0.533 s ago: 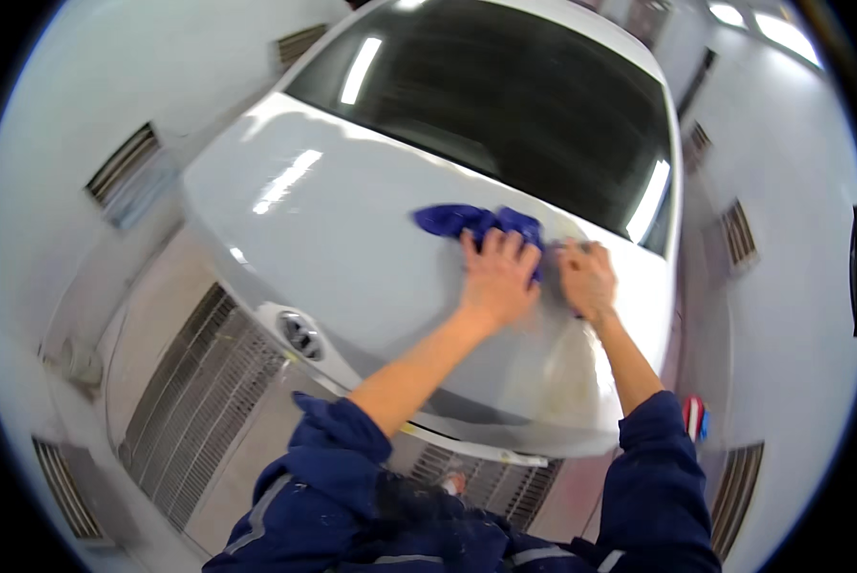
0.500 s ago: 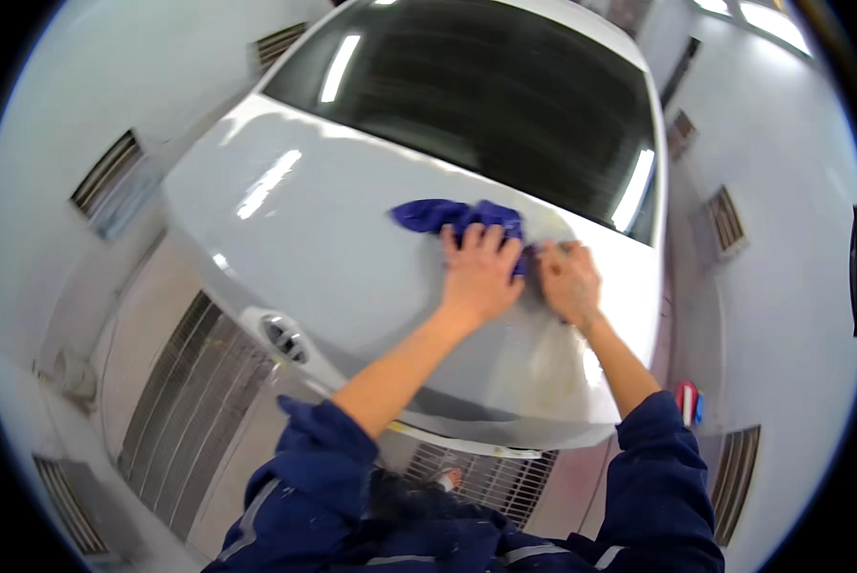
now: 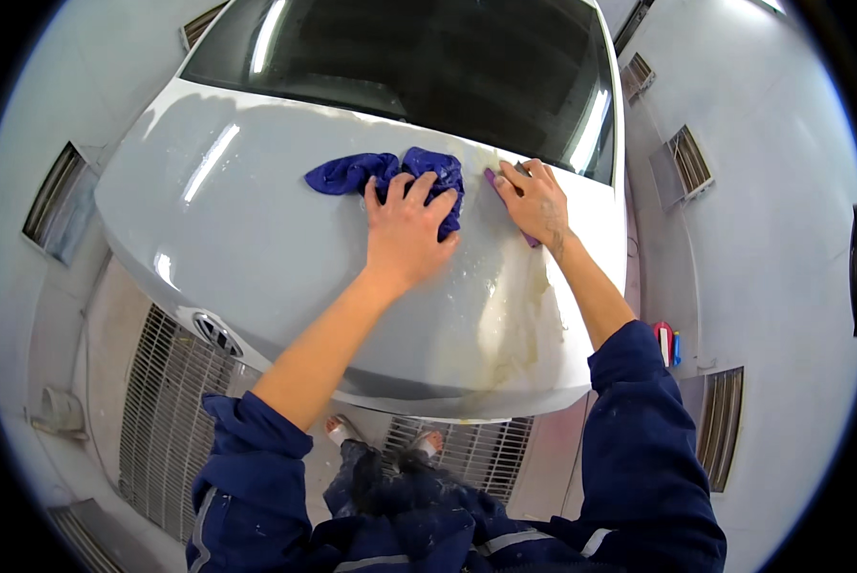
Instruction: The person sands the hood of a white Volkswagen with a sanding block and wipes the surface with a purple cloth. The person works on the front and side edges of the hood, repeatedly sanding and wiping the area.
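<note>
A bundled blue-purple cloth (image 3: 352,174) lies on the light grey panel (image 3: 285,258) of a white car, below the dark window. My left hand (image 3: 405,234) is over the cloth, its curled fingers gripping and pressing the folds. To the right, my right hand (image 3: 538,205) is closed around a thin purple sanding pad (image 3: 513,212), held against the panel close to the window's lower edge. Part of the pad is hidden under my fingers. Wet drops and a yellowish streak (image 3: 519,325) run down the panel below this hand, where grey meets white.
The car's window (image 3: 400,57) is beyond the panel; a round emblem (image 3: 216,334) sits at its near left edge. Floor grates (image 3: 175,411) lie below. Pale walls with vents (image 3: 720,430) stand on both sides. A red and blue item (image 3: 667,344) is low at the right.
The whole view has shifted, so the car appears farther up and left. My right hand has moved toward the window, slightly away from the cloth. The purple pad shows more clearly.
</note>
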`<state>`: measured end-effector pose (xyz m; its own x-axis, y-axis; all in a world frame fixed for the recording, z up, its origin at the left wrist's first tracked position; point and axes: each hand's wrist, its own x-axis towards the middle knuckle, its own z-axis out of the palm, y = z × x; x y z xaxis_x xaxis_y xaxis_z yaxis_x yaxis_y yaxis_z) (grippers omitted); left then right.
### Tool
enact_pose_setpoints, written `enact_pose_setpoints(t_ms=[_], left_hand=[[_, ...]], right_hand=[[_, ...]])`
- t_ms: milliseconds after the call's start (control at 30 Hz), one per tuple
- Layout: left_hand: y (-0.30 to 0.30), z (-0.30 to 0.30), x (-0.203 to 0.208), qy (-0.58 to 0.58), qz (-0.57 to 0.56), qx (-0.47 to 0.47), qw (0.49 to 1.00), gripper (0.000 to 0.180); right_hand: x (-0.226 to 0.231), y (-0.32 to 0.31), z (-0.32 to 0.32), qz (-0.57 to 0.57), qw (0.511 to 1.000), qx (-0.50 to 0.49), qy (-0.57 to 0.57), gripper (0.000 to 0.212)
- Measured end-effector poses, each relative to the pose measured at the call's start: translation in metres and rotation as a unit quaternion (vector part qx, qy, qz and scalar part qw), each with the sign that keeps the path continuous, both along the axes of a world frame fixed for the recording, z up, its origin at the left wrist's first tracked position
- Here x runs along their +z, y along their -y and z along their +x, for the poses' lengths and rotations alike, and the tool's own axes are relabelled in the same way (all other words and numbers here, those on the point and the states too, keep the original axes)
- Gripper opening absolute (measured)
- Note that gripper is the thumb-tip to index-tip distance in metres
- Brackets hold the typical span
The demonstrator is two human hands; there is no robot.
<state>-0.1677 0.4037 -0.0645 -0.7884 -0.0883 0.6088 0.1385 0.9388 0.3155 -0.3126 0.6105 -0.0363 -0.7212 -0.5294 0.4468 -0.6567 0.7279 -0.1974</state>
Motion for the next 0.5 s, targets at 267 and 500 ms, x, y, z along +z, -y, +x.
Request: enact_pose_setpoints(t_ms=[267, 500], left_hand=[[0.002, 0.005, 0.000, 0.032, -0.010, 0.033, 0.999, 0.055], [0.008, 0.005, -0.003, 0.027, -0.017, 0.033, 0.999, 0.057]], right_hand=[[-0.013, -0.028, 0.065, 0.031, 0.998, 0.046, 0.036, 0.036], [-0.012, -0.004, 0.067, 0.043, 0.999, -0.001, 0.017, 0.035]])
